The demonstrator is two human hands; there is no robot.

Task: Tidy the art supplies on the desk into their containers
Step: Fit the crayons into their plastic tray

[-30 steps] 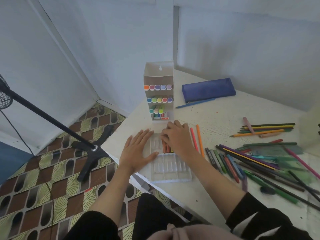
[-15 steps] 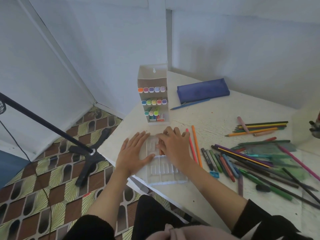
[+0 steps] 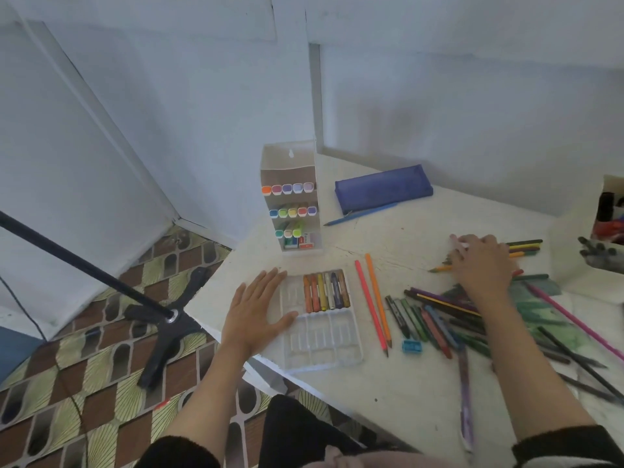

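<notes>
A clear plastic crayon tray (image 3: 320, 352) lies at the desk's front left corner, and several crayons (image 3: 326, 292) fill its upper right slots. My left hand (image 3: 260, 312) rests flat on the tray's left edge with its fingers straight. My right hand (image 3: 481, 265) is stretched out to the right over a bunch of coloured pencils (image 3: 525, 246), fingertips touching a pink stick (image 3: 460, 243). A red and an orange pencil (image 3: 374, 305) lie just right of the tray. More pencils and crayons (image 3: 435, 319) lie scattered under my right forearm.
A white marker stand (image 3: 290, 197) stands behind the tray. A blue pencil case (image 3: 383, 189) and a blue pencil (image 3: 361, 213) lie by the wall. A blue sharpener (image 3: 412, 346), a purple pen (image 3: 465, 393) and a white box (image 3: 574, 251) are to the right. A black tripod (image 3: 162, 329) stands left of the desk.
My right hand has left the crayons in the tray and moved right to the pencil bunch. The crayons now show uncovered. My left hand stays on the tray's edge.
</notes>
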